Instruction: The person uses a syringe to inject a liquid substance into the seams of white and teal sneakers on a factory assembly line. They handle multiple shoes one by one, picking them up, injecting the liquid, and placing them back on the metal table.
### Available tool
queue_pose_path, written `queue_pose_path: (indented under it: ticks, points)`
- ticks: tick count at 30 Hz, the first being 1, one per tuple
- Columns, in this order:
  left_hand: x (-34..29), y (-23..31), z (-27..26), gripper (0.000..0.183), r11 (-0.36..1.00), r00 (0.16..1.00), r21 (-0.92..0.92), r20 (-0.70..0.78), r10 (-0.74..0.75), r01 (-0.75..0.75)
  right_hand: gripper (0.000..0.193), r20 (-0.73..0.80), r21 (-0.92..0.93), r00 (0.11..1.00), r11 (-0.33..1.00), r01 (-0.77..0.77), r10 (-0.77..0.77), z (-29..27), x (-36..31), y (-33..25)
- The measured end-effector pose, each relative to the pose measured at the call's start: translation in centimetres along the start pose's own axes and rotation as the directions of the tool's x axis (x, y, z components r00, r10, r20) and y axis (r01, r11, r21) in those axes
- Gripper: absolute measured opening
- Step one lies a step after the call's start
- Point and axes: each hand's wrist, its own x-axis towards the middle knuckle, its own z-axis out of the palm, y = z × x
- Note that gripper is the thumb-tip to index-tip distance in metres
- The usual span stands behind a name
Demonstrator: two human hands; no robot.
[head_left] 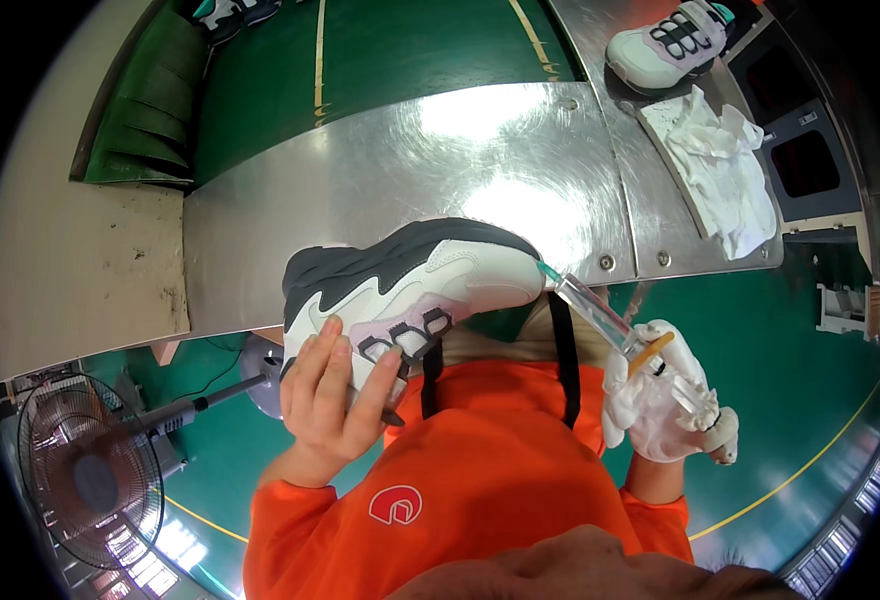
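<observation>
Bare left hand (335, 410): fingers stretched away from the torso, clasping, thumb set apart on the inner side, just on the wearer's side of the counter's (380, 165) near edge.
White-gloved right hand (665, 395): fingers curled in a grip, near that edge's right end, well apart from the left.
Wrists (305, 468): bare beyond orange cuffs.

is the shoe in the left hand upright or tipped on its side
Tipped on its side. The shoe in the left hand has its dark sole turned away from the orange top, its side facing the camera.
</observation>
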Motion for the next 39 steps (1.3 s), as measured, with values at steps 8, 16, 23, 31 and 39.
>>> queue_pose_path:
  ticks: [8,16,23,31,39]
  points:
    - [-0.3,-0.3,0.2,0.027,1.000,1.000,0.003,-0.019,0.016,-0.016,0.099,-0.095,0.015,0.995,1.000,-0.023,0.024,1.0,-1.7,0.7]
    - [-0.3,-0.4,0.3,0.025,0.999,0.999,-0.001,-0.028,0.035,-0.035,0.105,-0.137,-0.084,0.988,0.993,-0.088,0.076,1.8,-2.2,0.6]
    - [1.8,-1.2,-0.6,0.027,0.999,0.998,-0.040,0.057,-0.010,0.013,0.075,-0.034,-0.398,0.997,0.916,0.049,-0.068,2.6,-1.8,1.1]
    - [7.6,-3.6,-1.1,0.053,0.951,0.961,-0.265,0.263,-0.086,0.158,0.073,0.221,-0.564,0.968,0.794,0.229,-0.122,0.7,0.1,2.2]
    - [11.7,-6.5,0.6,0.051,0.899,0.872,-0.332,0.478,-0.102,0.286,0.061,0.267,-0.663,0.961,0.711,0.236,-0.069,-3.0,2.3,4.2]
